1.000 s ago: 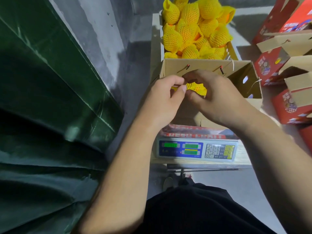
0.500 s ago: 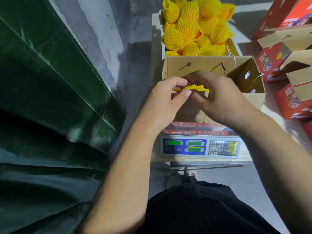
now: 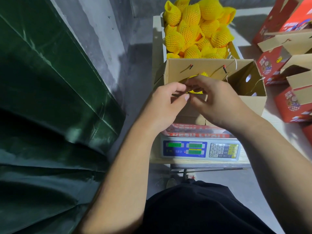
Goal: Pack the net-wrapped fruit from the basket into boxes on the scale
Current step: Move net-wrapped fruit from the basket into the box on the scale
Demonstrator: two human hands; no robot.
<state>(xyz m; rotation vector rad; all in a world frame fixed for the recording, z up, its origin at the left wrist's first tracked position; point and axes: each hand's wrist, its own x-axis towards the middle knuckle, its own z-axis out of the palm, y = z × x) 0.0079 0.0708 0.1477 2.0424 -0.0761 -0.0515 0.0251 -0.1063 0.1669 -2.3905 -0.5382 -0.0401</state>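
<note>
Fingers: both hands' fingers [image 3: 179, 89] curl together, pinching yellow net [image 3: 195, 92].
Left hand [image 3: 166, 102]: palm rightward.
Right hand [image 3: 217, 100]: over open box [image 3: 202, 68].
Net axis: cannot tell.

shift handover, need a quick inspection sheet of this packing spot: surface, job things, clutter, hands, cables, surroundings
surface: scale sits on a wooden board; three green displays lit, digits too blurred to read.
job things: open box stands on the scale; basket behind it is heaped with net-wrapped fruit.
clutter: red boxes with open flaps stacked to the right.
hands: left hand and right hand meet over the open box, pinching a yellow net between them.
cables: no power cable seen; thin strings hang from the box flaps.
surroundings: dark green sheet on the left, grey concrete floor.
</note>
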